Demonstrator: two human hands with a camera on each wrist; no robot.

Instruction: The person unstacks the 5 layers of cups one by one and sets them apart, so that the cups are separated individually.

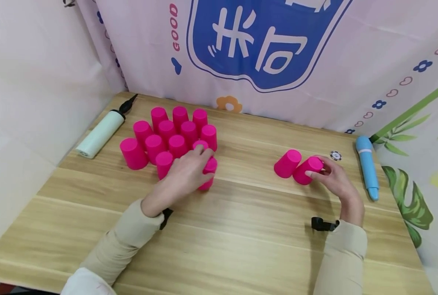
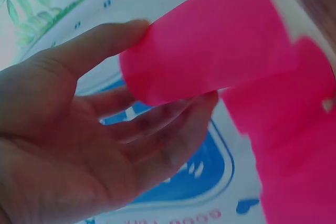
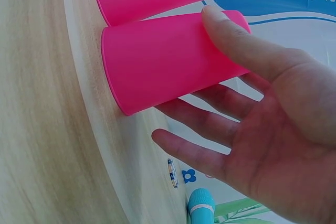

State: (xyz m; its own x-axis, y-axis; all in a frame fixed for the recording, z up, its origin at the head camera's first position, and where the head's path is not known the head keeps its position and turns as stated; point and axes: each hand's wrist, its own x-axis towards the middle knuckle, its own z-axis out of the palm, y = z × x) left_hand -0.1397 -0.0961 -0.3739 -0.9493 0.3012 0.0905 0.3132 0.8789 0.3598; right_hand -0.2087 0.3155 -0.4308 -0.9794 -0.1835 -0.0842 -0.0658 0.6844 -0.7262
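At the near right corner of a cluster of upside-down pink cups [image 1: 133,153], my left hand [image 1: 187,172] holds one pink cup [image 1: 209,166]. In the left wrist view, thumb and fingers lie on opposite sides of that cup [image 2: 205,45], near its narrow end. Over to the right, my right hand [image 1: 335,180] grips another upside-down pink cup [image 1: 306,172] between thumb and fingers, the little finger off it in the right wrist view. A second pink cup [image 1: 288,164] stands just left of that one.
A pale green hand pump [image 1: 101,133] lies at the left back of the wooden table [image 1: 241,246]. Toward the right edge are a blue microphone [image 1: 367,168] and a small round chip [image 1: 335,155]. A printed curtain [image 1: 149,61] hangs behind the table.
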